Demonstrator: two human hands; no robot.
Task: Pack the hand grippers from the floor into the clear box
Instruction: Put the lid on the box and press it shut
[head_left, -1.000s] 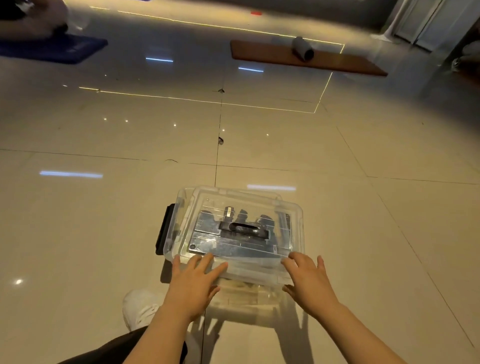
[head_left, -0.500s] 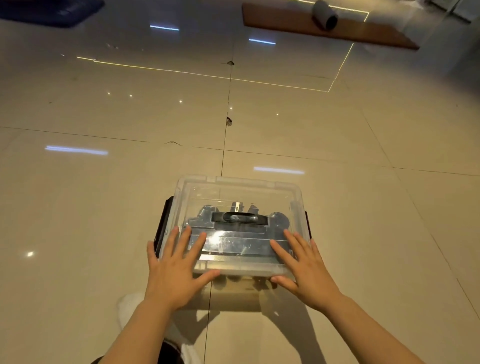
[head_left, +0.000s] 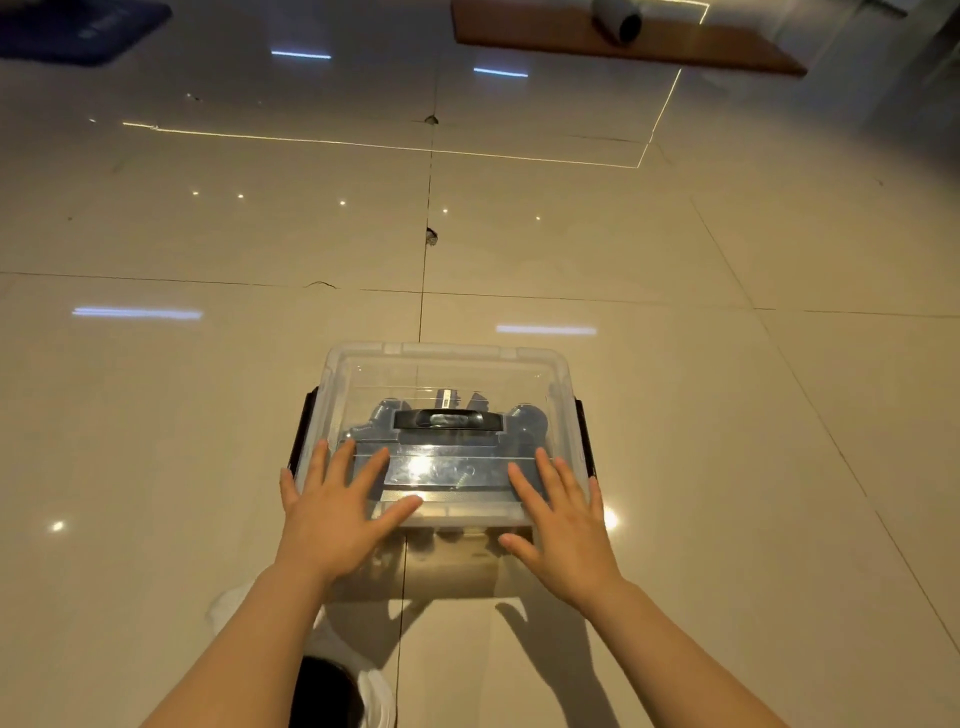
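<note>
Hands lie flat on the lid of the clear rectangular plastic box (head_left: 447, 374) on the glossy beige tiled floor (head_left: 727, 415). Left hand (head_left: 337, 512) presses the lid's near left corner, right hand (head_left: 563, 519) the near right, fingers straight and spread apart on both. Dark metal hand grippers (head_left: 524, 418) show through the lid, beneath its black handle (head_left: 448, 419).

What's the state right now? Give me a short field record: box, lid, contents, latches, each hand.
box: clear box on the tiled floor
lid: on top, black handle in its middle
contents: dark hand grippers visible through the lid
latches: black side latches; whether clipped, cannot tell
left hand: flat on the lid's near left corner, fingers spread
right hand: flat on the lid's near right corner, fingers spread
</note>
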